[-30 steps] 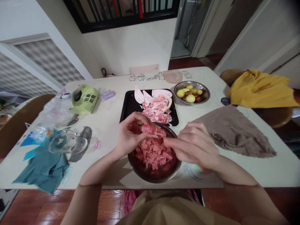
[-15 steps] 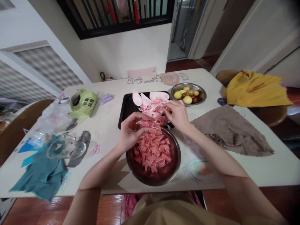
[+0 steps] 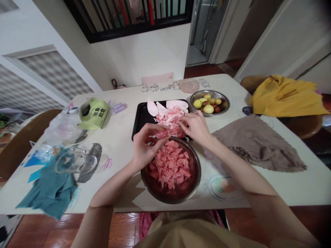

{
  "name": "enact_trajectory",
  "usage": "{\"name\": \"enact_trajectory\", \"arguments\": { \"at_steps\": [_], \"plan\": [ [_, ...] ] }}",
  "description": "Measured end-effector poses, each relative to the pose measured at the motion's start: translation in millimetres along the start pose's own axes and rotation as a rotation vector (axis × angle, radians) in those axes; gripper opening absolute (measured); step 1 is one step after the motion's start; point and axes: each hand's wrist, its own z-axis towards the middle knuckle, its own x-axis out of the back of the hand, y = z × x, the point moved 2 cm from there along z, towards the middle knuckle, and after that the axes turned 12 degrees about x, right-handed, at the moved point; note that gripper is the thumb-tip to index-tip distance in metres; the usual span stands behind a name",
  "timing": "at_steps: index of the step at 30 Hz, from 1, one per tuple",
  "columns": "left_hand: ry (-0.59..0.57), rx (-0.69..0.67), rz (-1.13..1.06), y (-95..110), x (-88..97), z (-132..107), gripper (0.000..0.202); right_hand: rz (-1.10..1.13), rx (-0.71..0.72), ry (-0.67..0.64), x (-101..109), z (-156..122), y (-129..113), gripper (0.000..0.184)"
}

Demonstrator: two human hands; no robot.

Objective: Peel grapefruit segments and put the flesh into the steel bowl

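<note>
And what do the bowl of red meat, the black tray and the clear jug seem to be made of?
Bowl: probably stainless steel, polished, given its shiny grey rim.
Tray: perhaps coated metal, possibly plastic; its dark surface leaves that open.
Jug: likely smooth glass, being see-through, though clear plastic is possible.

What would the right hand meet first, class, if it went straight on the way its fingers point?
Most likely the meat pile on the black tray; the right hand appears at its edge, though depth is unclear.
</note>
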Motion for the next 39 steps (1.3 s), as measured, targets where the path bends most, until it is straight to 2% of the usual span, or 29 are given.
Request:
{"name": "enact_trajectory", "arguments": {
  "at_steps": [5,9,12,16,20,23,29,33,39],
  "plan": [
    [-0.033,0.043,-0.103,3,-3.1,2,0.026,0.055,0.032,0.115,14,0,-12,0.017],
    [-0.092,0.035,-0.13,7,-3.9,2,0.022,0.136,0.062,0.351,39,-1,-34,0.013],
    [-0.051,0.017,-0.107,8,-4.3,1,0.009,0.157,0.073,0.484,55,-5,-56,0.01],
    [-0.016,-0.021,-0.102,6,-8.4,0,0.011,0.227,0.146,0.479,60,-10,-78,0.006],
    [-0.036,0.015,-0.166,4,-11.5,-2,0.04,0.227,0.144,0.511,57,-12,-82,0.003],
    [-0.064,0.079,-0.207,4,-10.2,-2,0.05,0.205,0.152,0.505,56,-13,-82,0.004],
    [-0.051,0.112,-0.218,1,-5.8,0,0.056,0.1,0.229,0.515,58,-16,-85,0.009],
    [-0.028,0.057,-0.184,1,-8.3,-1,0.054,0.014,0.299,0.514,61,-18,-89,0.01],
    [-0.001,0.077,-0.206,6,-11.1,-9,0.051,-0.058,0.327,0.532,60,-18,-90,0.008]
  ]
}}
